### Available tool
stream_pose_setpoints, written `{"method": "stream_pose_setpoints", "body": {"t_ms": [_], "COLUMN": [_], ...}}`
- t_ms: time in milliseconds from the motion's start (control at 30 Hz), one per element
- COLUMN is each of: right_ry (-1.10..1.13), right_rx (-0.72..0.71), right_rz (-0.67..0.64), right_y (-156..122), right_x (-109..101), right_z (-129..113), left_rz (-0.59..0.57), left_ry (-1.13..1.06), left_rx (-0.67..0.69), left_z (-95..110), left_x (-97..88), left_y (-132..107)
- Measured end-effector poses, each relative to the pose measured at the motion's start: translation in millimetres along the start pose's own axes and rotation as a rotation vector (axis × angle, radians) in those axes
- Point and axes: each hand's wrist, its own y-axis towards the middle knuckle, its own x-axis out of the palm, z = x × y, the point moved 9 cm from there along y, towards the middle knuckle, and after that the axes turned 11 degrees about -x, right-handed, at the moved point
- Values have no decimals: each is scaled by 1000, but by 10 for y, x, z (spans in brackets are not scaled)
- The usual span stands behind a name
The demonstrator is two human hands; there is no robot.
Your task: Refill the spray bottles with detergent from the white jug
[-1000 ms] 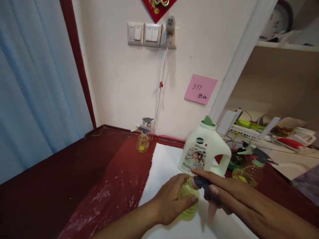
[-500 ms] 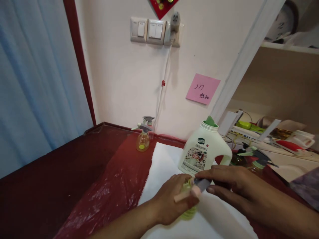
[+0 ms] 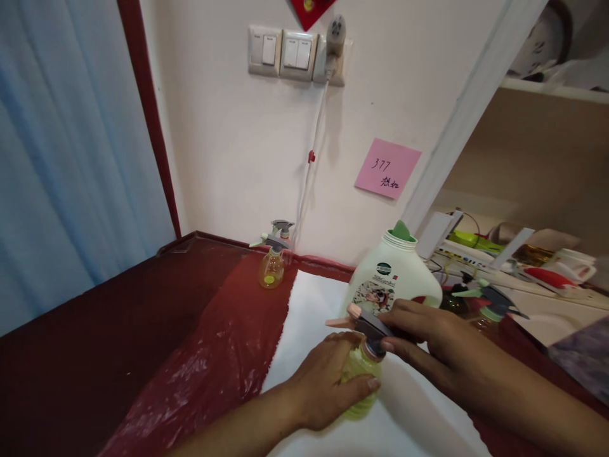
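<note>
My left hand (image 3: pixel 323 387) wraps a ribbed plastic bottle (image 3: pixel 359 374) holding yellow-green liquid, which lies tilted on a white sheet (image 3: pixel 309 336). My right hand (image 3: pixel 438 343) grips a grey trigger spray head (image 3: pixel 372 327) with a pink nozzle, seated at the bottle's neck. Whether it is screwed on cannot be seen. Behind both hands stands a white plastic jug (image 3: pixel 392 276) with a green cap and a picture label, its lower part hidden by my right hand.
A small spray bottle (image 3: pixel 271 268) stands at the wall on red plastic sheeting (image 3: pixel 214 330). Another spray bottle (image 3: pixel 490 303) lies right of the jug, before a cluttered shelf (image 3: pixel 518 266) with cables and white items. A blue curtain (image 3: pixel 71 139) hangs left.
The spray head has swung around at the bottle's neck, its pink nozzle now pointing up and left. My right hand has shifted with it, and the bottle sits slightly higher.
</note>
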Motion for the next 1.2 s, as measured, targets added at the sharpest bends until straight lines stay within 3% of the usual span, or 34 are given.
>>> {"method": "stream_pose_setpoints", "body": {"t_ms": [200, 467, 633, 800, 1000, 1200], "right_ry": [30, 64, 53, 46, 53, 44], "right_rx": [12, 15, 18, 8, -9, 12], "right_rz": [30, 94, 131, 155, 171, 169], "right_y": [10, -16, -38, -49, -47, -72], "right_x": [39, 80, 86, 75, 61, 87], "right_z": [15, 19, 21, 12, 2, 13], "left_rz": [39, 107, 117, 147, 92, 118], "left_ry": [-103, -611, -843, -754, -544, -723], "left_rx": [31, 62, 29, 25, 76, -58], "left_z": [79, 173, 122, 126, 217, 54], "left_x": [-21, 6, 54, -28, -83, -18], "left_y": [-22, 4, 76, 81, 56, 101]}}
